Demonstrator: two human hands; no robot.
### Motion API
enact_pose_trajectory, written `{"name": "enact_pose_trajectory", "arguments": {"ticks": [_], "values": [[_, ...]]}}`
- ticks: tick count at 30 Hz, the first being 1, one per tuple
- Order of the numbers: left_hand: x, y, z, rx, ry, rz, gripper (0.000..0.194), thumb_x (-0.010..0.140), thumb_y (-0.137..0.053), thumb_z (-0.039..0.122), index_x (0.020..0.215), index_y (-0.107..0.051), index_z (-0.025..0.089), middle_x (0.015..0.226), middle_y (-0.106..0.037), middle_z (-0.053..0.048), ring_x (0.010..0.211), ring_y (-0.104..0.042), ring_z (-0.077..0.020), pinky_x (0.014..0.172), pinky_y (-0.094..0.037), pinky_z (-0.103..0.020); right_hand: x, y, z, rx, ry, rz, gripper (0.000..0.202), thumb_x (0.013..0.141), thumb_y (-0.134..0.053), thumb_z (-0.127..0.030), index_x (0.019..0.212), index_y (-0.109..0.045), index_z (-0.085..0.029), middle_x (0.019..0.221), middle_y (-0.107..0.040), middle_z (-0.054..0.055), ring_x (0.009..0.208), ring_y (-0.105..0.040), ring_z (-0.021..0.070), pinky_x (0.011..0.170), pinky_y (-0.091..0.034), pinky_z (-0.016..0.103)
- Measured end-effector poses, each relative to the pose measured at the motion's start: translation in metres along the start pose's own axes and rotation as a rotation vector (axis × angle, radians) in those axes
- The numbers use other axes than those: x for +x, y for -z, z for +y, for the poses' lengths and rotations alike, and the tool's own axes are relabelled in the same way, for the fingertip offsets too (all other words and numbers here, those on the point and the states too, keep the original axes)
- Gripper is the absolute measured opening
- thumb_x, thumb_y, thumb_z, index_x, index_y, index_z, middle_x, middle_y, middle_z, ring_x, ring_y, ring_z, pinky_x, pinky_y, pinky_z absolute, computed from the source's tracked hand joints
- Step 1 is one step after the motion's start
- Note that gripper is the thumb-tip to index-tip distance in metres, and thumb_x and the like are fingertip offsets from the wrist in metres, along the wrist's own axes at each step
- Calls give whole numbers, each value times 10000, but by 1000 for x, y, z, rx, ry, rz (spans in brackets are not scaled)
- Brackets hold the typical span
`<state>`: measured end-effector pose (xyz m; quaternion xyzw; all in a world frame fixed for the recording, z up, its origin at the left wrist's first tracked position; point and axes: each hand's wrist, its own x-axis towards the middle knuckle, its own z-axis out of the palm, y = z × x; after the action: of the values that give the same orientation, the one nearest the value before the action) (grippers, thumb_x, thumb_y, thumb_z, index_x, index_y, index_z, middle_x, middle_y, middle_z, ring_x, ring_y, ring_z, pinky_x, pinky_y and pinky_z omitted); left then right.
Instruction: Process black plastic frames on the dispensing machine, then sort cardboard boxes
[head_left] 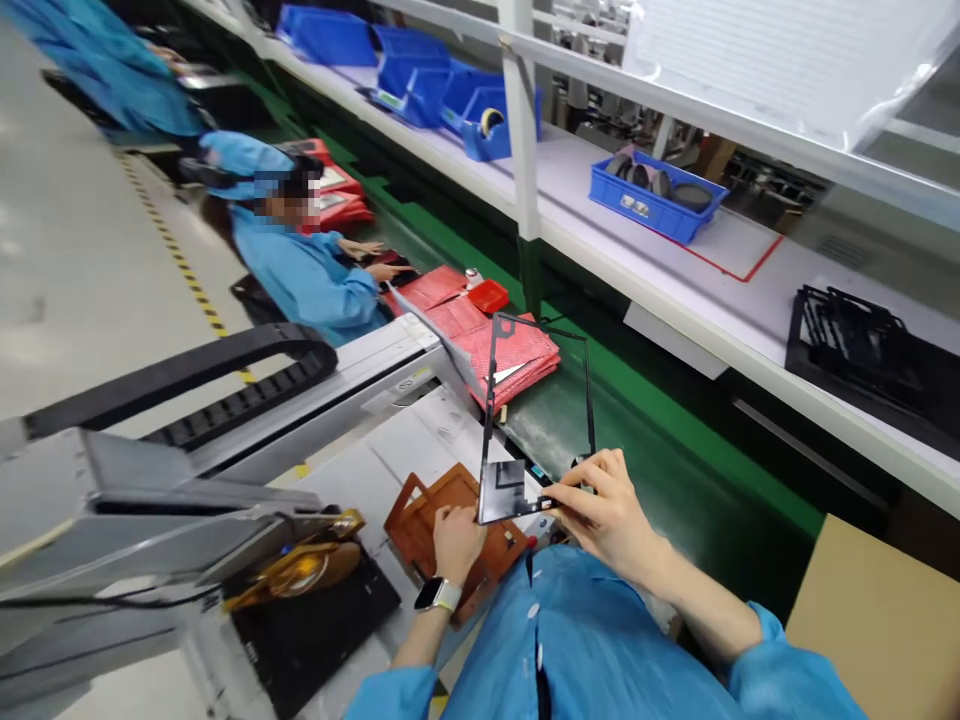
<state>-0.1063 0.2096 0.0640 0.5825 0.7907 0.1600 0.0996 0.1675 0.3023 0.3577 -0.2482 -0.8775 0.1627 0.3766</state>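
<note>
A thin black rectangular frame (590, 400) with a dark panel at its lower end stands tilted up in front of me. My right hand (600, 500) pinches its lower right edge between thumb and fingers. My left hand (457, 540), a watch on its wrist, is curled beside the frame's lower left corner. Its fingertips are hidden, so what it grips cannot be made out. Beneath that hand lies a brown fixture (416, 520) with an open cut-out part, on a light machine bed (442, 425).
A machine with a black cable chain (225, 375) stands left, beside a black plate (315, 640). Red padded bags (517, 350) lie beyond the frame. The shelf (570, 185) holds blue bins (480, 105) and black frames (855, 345). A co-worker (300, 270) sits further left; a cardboard box (877, 620) is at right.
</note>
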Motion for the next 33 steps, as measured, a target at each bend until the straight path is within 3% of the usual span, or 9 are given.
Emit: {"name": "enact_pose_trajectory", "arguments": {"ticks": [9, 14, 17, 20, 23, 26, 28, 31, 33], "values": [[-3, -5, -1, 171, -78, 73, 677, 1147, -321, 422, 700, -737, 129, 735, -741, -145, 768, -693, -258, 1040, -395, -457, -9, 10, 8, -33, -90, 71, 164, 1063, -730, -313, 1141, -798, -187, 979, -723, 39, 941, -507, 156, 886, -353, 377], [0, -6, 0, 176, -97, 56, 698, 1150, -316, 434, 678, -734, 134, 743, -746, -154, 770, -694, -264, 1038, -403, -467, -39, -30, 61, -43, -309, 31, 174, 1051, -745, -343, 1139, -829, -219, 1022, -734, 51, 998, -526, 177, 930, -341, 377], [-1, -6, -1, 189, -162, 86, 657, 1142, -348, 409, 693, -742, 136, 737, -745, -148, 777, -699, -273, 1046, -420, -479, -94, -77, 118, -98, -647, -124, 166, 989, -814, -332, 1107, -846, -220, 1032, -733, 61, 1051, -535, 208, 967, -330, 384], [-14, -9, -2, 155, -259, 124, 607, 1137, -381, 372, 675, -714, 162, 715, -735, -117, 769, -695, -259, 1056, -448, -463, -177, -120, 159, -173, -901, -327, 203, 1041, -724, -331, 1139, -845, -200, 1102, -743, 98, 1167, -546, 261, 1035, -332, 399], [-36, -16, 0, 75, -376, 130, 565, 1137, -392, 306, 671, -688, 190, 673, -706, -64, 725, -676, -225, 1083, -455, -453, -261, -146, 169, -228, -1075, -464, 205, 1033, -680, -291, 1118, -843, -201, 1156, -750, 107, 1226, -556, 282, 1077, -335, 405], [-55, -22, 6, 18, -421, 139, 526, 1135, -402, 276, 724, -720, 202, 718, -733, -52, 756, -691, -231, 1086, -456, -474, -308, -153, 171, -279, -1125, -586, 213, 998, -688, -269, 1136, -834, -198, 1193, -748, 116, 1258, -566, 285, 1101, -338, 399], [-61, -23, 10, 8, -410, 153, 516, 1136, -406, 277, 746, -737, 206, 757, -757, -60, 790, -708, -247, 1062, -463, -488, -309, -146, 184, -302, -1118, -625, 191, 968, -714, -244, 1099, -837, -179, 1188, -748, 125, 1269, -559, 289, 1108, -334, 391], [-62, -21, 11, 5, -429, 170, 522, 1136, -409, 273, 727, -726, 210, 759, -759, -61, 785, -713, -254, 1024, -466, -493, -271, -122, 230, -365, -1104, -581, 182, 982, -692, -224, 1067, -829, -140, 1202, -729, 153, 1298, -512, 298, 1140, -299, 399], [-62, -18, 9, 5, -460, 171, 520, 1135, -414, 266, 716, -717, 208, 753, -755, -57, 776, -714, -253, 995, -467, -492, -229, -103, 268, -461, -1122, -467, 341, 1079, -550, -245, 1310, -757, -104, 1394, -646, 197, 1377, -426, 313, 1185, -245, 443]]}}
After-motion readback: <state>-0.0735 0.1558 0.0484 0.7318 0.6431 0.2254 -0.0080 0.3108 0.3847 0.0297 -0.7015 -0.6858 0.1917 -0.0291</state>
